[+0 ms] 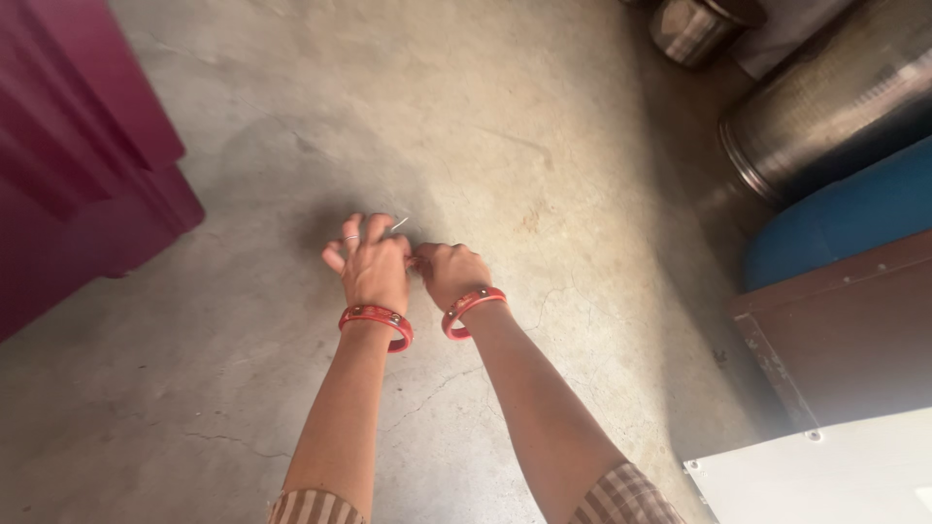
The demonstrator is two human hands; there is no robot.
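From the head camera, two bare forearms reach out over a grey concrete floor (544,126), and the two hands meet near the centre of the view. The left hand (374,264) is curled, its back to the camera, with one ring on a finger; a thin pale sliver, perhaps a needle or a bit of wire (399,224), sticks out of its fingertips toward one o'clock. What exactly it is cannot be told. The right hand (449,271) is closed into a loose fist and touches the left at the knuckles, so the hands are together; whether it also pinches the sliver is hidden.

There are two red bangles, one on each wrist: the left bangle (377,320) and the right bangle (470,309). Two striped sleeve cuffs show at six o'clock.

Containers: one large ribbed steel drum (825,97) lies at two o'clock, and one smaller steel pot (694,27) sits at one o'clock; the contents of both are out of sight. One blue barrel (845,218) is at three o'clock, just above one brown metal box (854,330), with one white panel (825,475) at four o'clock. One maroon cabinet (68,146) fills nine to ten o'clock.
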